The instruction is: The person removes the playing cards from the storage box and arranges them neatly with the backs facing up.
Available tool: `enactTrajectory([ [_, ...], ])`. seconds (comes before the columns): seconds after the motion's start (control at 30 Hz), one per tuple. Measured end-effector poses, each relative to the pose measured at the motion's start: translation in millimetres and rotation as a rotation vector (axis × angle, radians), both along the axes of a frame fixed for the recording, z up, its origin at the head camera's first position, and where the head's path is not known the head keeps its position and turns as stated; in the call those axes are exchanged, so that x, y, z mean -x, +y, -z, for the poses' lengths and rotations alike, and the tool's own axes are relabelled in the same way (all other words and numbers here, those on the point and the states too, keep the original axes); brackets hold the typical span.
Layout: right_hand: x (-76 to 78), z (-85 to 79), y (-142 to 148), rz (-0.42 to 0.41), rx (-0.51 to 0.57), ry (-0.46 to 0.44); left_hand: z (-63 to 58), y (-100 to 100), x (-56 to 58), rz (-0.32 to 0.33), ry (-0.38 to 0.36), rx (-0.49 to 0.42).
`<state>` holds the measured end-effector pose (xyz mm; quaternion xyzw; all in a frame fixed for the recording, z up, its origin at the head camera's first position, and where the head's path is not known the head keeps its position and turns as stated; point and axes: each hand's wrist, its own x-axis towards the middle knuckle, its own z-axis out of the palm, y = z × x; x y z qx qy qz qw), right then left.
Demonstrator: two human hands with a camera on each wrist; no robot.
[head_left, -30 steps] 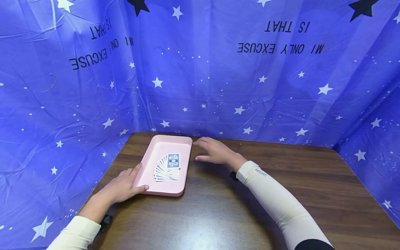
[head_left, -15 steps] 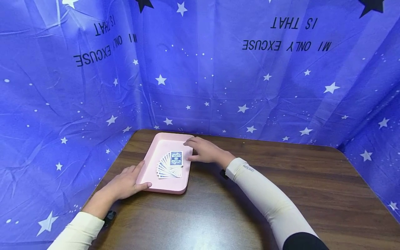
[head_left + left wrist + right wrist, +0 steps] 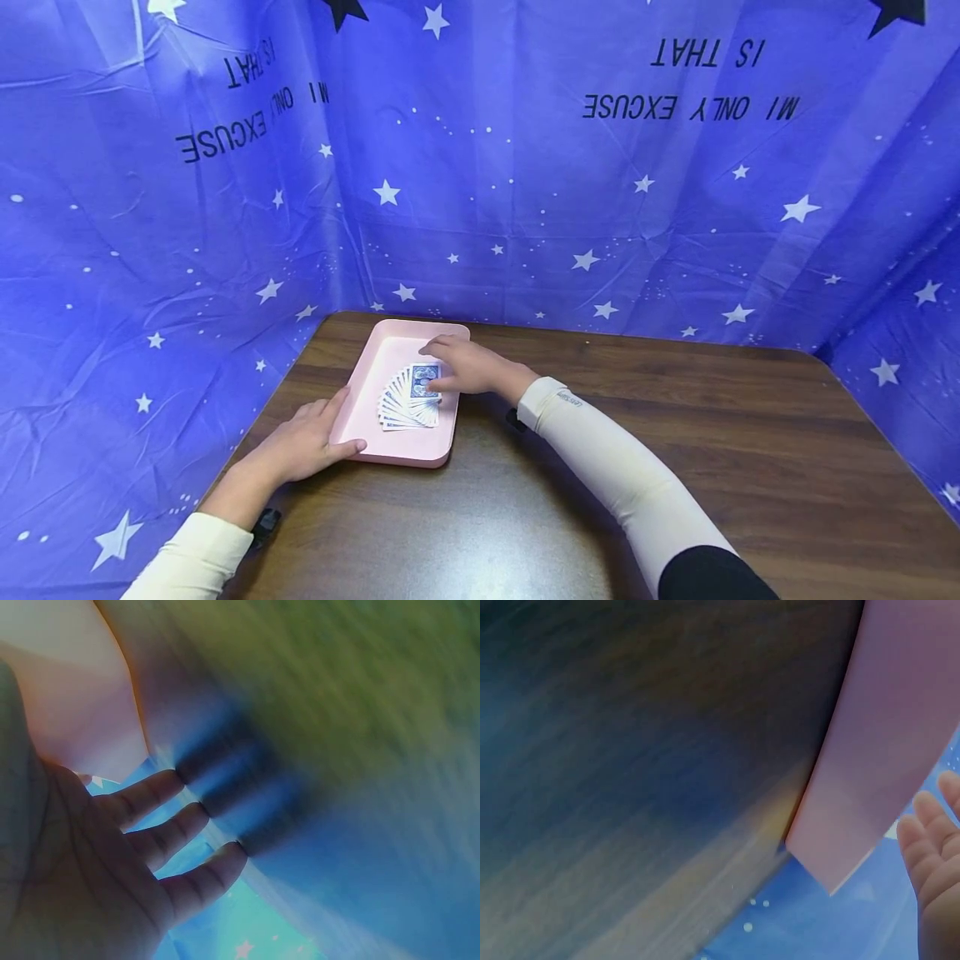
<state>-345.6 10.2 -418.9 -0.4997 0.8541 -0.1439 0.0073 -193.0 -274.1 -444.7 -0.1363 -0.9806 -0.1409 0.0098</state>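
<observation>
A pink tray (image 3: 363, 367) lies on the table, with a fan of blue-backed playing cards (image 3: 401, 408) spread inside it. One card (image 3: 424, 377) lies face down at the fan's upper right end. My left hand (image 3: 300, 442) rests against the tray's left side, thumb at the near rim and fingers along the outer wall. In the left wrist view three of its fingers (image 3: 210, 874) extend with their tips on the table. Over the tray's right wall reaches my right hand (image 3: 468, 367), fingers loosely bent above the cards, holding nothing visible. Whether its fingertips touch a card cannot be told.
The brown wooden table (image 3: 637, 433) extends to the right of and in front of the tray. A blue star-printed curtain (image 3: 487, 167) hangs behind and at both sides, close to the table's far edge.
My right hand has moved left, from outside the tray's right edge to above the cards. The left hand stays at the tray. The view has shifted slightly.
</observation>
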Motion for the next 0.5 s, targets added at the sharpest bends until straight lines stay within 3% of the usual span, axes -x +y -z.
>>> enactTrajectory([
  [0.5, 3.2, 14.1, -16.3, 0.008, -0.006, -0.105, -0.6, 0.8, -0.8, -0.013, -0.019, 0.004],
])
